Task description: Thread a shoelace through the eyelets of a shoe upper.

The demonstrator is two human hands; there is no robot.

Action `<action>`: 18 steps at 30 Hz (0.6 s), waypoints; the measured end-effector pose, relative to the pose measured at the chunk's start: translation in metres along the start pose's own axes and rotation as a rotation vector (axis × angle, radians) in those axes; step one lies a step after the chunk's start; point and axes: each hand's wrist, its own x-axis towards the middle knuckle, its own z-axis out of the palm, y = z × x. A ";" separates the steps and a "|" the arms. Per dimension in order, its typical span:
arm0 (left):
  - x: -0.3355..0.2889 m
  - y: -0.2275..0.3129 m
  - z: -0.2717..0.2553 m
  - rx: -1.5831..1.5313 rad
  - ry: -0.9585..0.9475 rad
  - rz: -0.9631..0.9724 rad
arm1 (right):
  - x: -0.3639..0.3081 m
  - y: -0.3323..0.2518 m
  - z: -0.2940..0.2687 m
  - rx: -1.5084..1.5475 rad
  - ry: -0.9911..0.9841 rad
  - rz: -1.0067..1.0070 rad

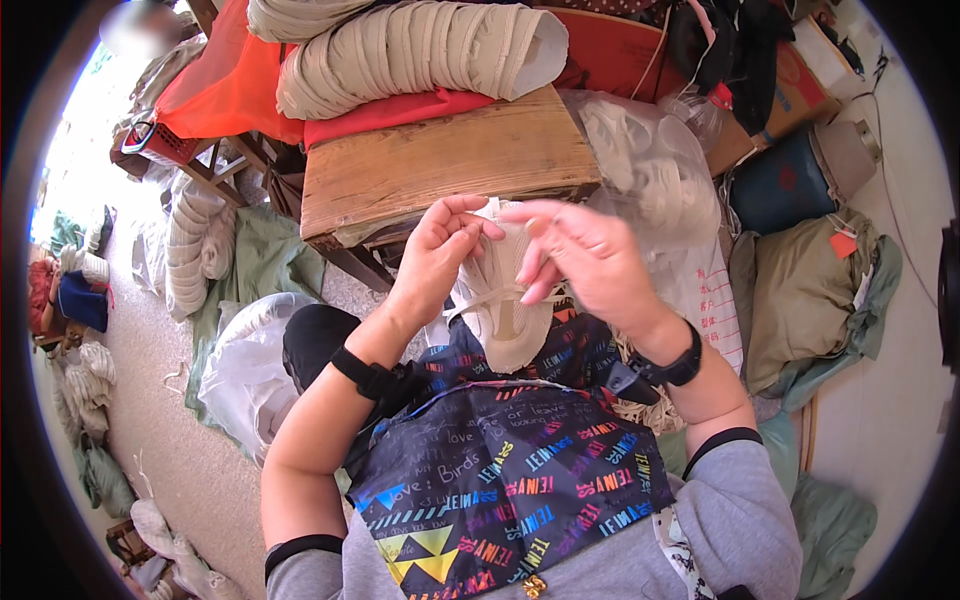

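A beige mesh shoe upper [510, 335] lies over my lap, its rounded end toward me. A pale lace [492, 296] crosses it. My left hand [445, 250] is above the upper's left side, thumb and fingers pinched together; what they hold is too small to make out. Across from it, my right hand [590, 255] hovers over the upper's right side. Its index finger points left and is smeared by motion, and the other fingers curl in; anything between them cannot be made out. The upper's far end is partly hidden between the hands.
Right in front stands a wooden bench [450, 160] bearing a long row of nested beige uppers [420, 60]. Clear bags [650, 170] of pale pieces stand at its right. A white plastic bag [255, 370] sits by my left knee; a khaki cloth bundle [810, 300] lies right.
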 end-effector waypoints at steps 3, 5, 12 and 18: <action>-0.005 0.003 0.002 -0.017 -0.010 0.037 | 0.012 -0.002 -0.013 -0.053 0.010 0.083; -0.004 0.005 0.006 0.056 -0.002 0.102 | 0.023 0.022 -0.022 -0.080 -0.039 0.184; -0.006 0.015 0.010 0.082 0.009 0.059 | 0.040 0.040 -0.008 0.143 -0.235 0.428; -0.010 0.019 0.003 -0.064 -0.019 0.081 | 0.045 0.036 -0.002 0.051 -0.277 0.442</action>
